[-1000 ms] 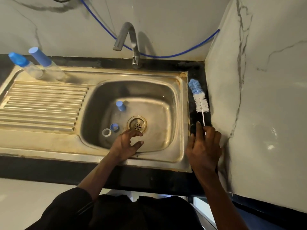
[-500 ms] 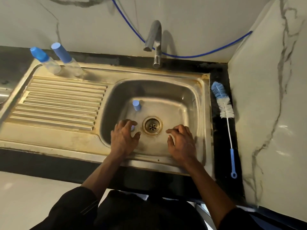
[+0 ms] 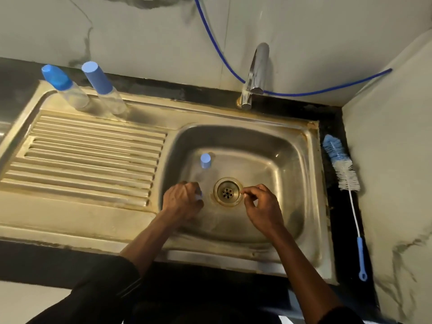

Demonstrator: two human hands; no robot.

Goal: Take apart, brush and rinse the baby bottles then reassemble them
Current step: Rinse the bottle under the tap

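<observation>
Nearest, the left hand (image 3: 182, 201) rests low in the sink (image 3: 312, 174), its fingers curled round a small blue piece (image 3: 199, 195) of which only an edge shows. Across the round, brass-toned drain (image 3: 228, 192), the right hand (image 3: 263, 206) has thumb and forefinger drawn into a pinch; whether anything lies between them I cannot tell. Just beyond, a blue cap (image 3: 205, 160), a short smooth cylinder, stands upright and apart on the dull, scuffed steel.

This suggests one bottle has been taken apart, with its small parts in the basin. No water runs, so rinsing and reassembly likely lie ahead. The bottle brush (image 3: 341, 169), blue-and-white bristles on thin wire with a blue looped handle, lies untouched on the black surface (image 3: 333, 120) right of the sink.

Farther back, behind the ribbed drainboard (image 3: 93, 155), a round-capped bottle (image 3: 74, 97) and a flat-capped bottle (image 3: 113, 102), both clear plastic, stand whole. Behind them, a chrome tap (image 3: 256, 73) and a blue hose (image 3: 217, 47) meet the marbled wall.
</observation>
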